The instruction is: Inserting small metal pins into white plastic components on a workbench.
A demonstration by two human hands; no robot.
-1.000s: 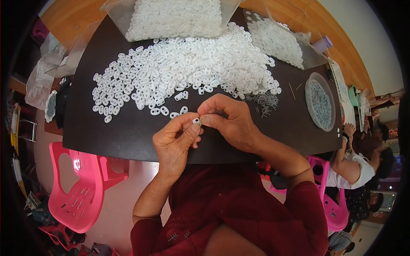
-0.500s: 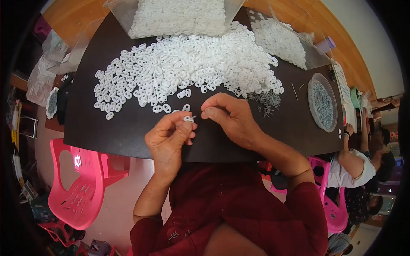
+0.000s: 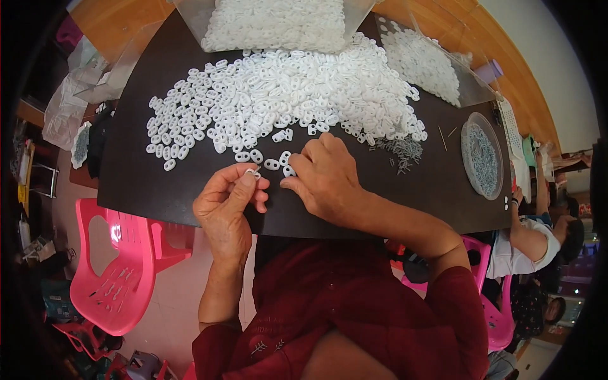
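Note:
My left hand (image 3: 225, 196) pinches a small white two-hole plastic piece (image 3: 253, 173) between thumb and fingers, just above the table's near side. A thin grey pin or screw appears to stick up from it. My right hand (image 3: 323, 177) is beside a few loose white pieces (image 3: 272, 164), its fingers curled and the thumb apart from them. Part of a white piece shows between that thumb and index finger; I see no grip on it. Beyond both hands spreads a large heap of the same white pieces (image 3: 272, 88). Small grey screws (image 3: 403, 153) lie at the heap's right edge.
A clear bin (image 3: 193, 22) of white pieces stands at the far side, with a clear bag (image 3: 421, 60) of more to its right. A round tub (image 3: 499, 152) of grey screws sits at the right. A pink chair (image 3: 117, 278) is at left; other people sit at right.
My left hand has moved left with the white piece, away from my right hand. My right hand has turned palm down and its thumb has come to the loose white pieces.

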